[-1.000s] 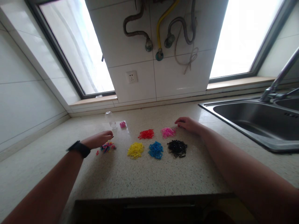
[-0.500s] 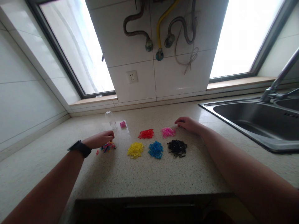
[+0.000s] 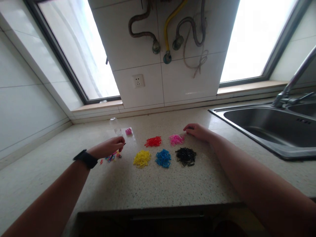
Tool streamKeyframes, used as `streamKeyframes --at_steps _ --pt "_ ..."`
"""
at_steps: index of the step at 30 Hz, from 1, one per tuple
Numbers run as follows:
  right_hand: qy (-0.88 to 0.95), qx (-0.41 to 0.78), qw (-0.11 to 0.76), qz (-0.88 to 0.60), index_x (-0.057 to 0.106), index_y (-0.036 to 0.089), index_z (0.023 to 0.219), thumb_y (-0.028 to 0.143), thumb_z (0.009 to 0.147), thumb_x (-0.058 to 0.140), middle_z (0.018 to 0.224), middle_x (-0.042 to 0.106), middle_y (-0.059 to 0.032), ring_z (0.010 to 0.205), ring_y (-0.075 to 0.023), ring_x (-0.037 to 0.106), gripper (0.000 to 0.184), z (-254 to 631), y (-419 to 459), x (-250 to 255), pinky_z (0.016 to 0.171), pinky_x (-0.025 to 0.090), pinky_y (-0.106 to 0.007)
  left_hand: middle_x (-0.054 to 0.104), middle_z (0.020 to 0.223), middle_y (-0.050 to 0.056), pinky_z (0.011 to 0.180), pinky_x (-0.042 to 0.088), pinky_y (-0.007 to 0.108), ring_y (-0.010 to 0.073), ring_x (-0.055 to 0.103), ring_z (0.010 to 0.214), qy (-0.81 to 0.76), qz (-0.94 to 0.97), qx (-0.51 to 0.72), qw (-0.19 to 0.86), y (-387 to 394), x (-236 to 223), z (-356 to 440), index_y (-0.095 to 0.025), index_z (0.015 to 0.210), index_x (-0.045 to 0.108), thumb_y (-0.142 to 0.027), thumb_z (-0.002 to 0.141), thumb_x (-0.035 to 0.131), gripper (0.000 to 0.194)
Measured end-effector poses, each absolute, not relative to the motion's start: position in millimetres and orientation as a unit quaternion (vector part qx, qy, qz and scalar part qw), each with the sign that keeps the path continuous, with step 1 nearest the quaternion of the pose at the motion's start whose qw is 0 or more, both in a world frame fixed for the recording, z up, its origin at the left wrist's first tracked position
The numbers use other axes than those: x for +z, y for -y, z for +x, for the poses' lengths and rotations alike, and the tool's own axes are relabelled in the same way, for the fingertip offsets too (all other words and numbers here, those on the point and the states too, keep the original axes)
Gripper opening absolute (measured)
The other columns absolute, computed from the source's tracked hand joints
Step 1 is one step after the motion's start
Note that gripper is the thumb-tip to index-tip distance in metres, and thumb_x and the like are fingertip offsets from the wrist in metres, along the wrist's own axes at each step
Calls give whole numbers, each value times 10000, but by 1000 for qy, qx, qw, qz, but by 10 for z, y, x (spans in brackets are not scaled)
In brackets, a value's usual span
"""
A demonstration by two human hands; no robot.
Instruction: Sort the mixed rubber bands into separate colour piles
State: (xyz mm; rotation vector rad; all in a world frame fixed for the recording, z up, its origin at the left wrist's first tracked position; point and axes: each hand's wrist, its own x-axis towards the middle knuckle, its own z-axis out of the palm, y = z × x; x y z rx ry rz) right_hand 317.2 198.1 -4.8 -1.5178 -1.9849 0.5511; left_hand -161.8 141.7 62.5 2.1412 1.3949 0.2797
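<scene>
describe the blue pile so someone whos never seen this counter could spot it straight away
Left of the steel sink, find the speckled countertop. Five single-colour piles lie there in two rows; look at the three-pile row nearer the counter's front edge. The blue pile is the middle one, between the yellow pile and the black pile, and the only all-blue heap.

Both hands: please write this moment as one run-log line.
left hand: holds dark piece, near mixed pile | right hand: by pink pile, grip unclear
</scene>
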Motion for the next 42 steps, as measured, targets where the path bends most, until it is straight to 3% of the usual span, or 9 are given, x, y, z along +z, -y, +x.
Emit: streamKeyframes --at_steps 8,18,23,31,42 --pt "744 189 285 -574 751 176 982 260 839 553 818 734 -47 712 -164 626 258 3118 -1918 11 681 465 -273 551 826 -1 657 424 251 124 479 714 -379 848 111 353 -823 736 -638 -173 952 565 -402 932 504 238" --pt "739 187 293 -577 756 184 953 228 833 569 802 737 -36 729 -162 633 227 3075 -1901 32 717 471 -268 632 792 15 622 408 245 113 529 672 -308 896 147 284 -629 837 194 -153 971 668 -290 911 572 177" --pt "742 194 287 -573 758 176 978 257 838 549 718 699 -23 639 -144 589 264 3097 -1918 -2 619 430 -253 680 839 27 653 433 240 110 571 693 -269 912 155 269 -836 885 484 -150 974 691 -203 888 576 153" --pt "737 199 289 -578 756 167 986 265 843 552 705 692 -22 621 -134 572 267 3089 -1905 12 603 413 -244 701 897 43 740 453 296 159 621 794 -285 923 147 213 -755 799 388 -178 976 700 -195 882 567 164" --pt "745 183 274 -580 758 181 968 257 832 569 746 720 -31 683 -158 622 246 3090 -1936 -2 657 442 -261 687 786 -37 585 413 248 126 615 685 -163 966 97 178 215 254 -93 -231 940 608 -70 766 595 238"
